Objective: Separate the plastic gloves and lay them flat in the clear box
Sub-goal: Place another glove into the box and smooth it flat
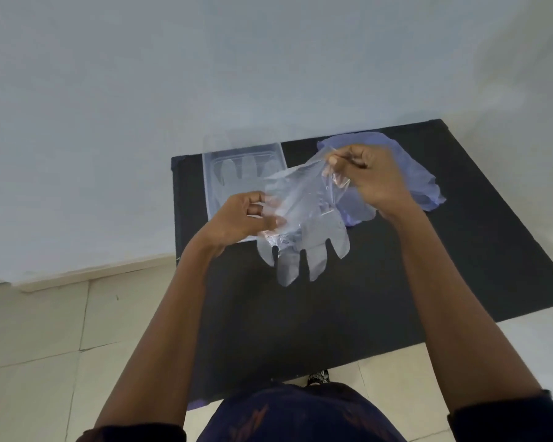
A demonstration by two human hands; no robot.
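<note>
A clear plastic glove (304, 218) hangs at the centre of the frame above the black bench (380, 282), its fingers pointing down toward the lower edge. The left hand (243, 218) pinches its left side while the right hand (371, 177) pinches its cuff higher up. The clear box (214, 186) sits behind at upper left with a glove flat inside, and a bluish plastic heap (419, 173) lies at upper right.
</note>
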